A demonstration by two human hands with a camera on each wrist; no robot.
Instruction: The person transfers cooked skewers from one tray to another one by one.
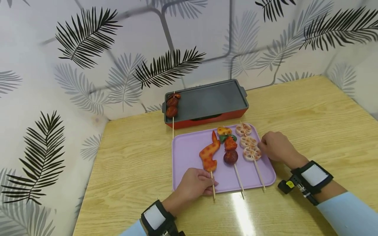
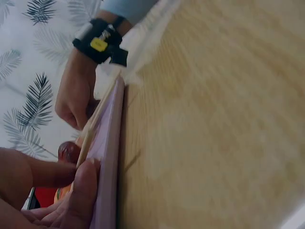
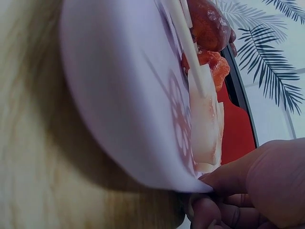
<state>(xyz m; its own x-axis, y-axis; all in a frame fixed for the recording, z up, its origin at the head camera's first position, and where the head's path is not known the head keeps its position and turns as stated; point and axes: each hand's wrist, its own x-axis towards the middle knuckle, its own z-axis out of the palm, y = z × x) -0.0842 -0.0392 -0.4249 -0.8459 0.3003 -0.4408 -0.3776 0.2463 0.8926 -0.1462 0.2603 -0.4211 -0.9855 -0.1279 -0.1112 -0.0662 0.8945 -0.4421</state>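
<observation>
My left hand (image 1: 193,182) pinches the wooden stick of a chicken wing skewer (image 1: 209,155) near the front edge of a lilac tray (image 1: 189,147). At the tray's right edge, my right hand (image 1: 277,147) grips the rim; the right wrist view shows thumb and fingers (image 3: 224,179) on it. Between the hands lie a mixed skewer (image 1: 230,157) with a dark ball, an orange-red chunk and green and yellow pieces, and a lotus root skewer (image 1: 252,153). Their sticks reach over the front rim.
Behind the tray stands a red grill (image 1: 206,119) with a dark top plate (image 1: 209,98). A skewer of reddish-brown pieces (image 1: 172,106) lies on its left end, stick overhanging the front. Wooden tabletop (image 1: 127,164) surrounds everything, and a leaf-patterned wall (image 1: 118,39) rises behind.
</observation>
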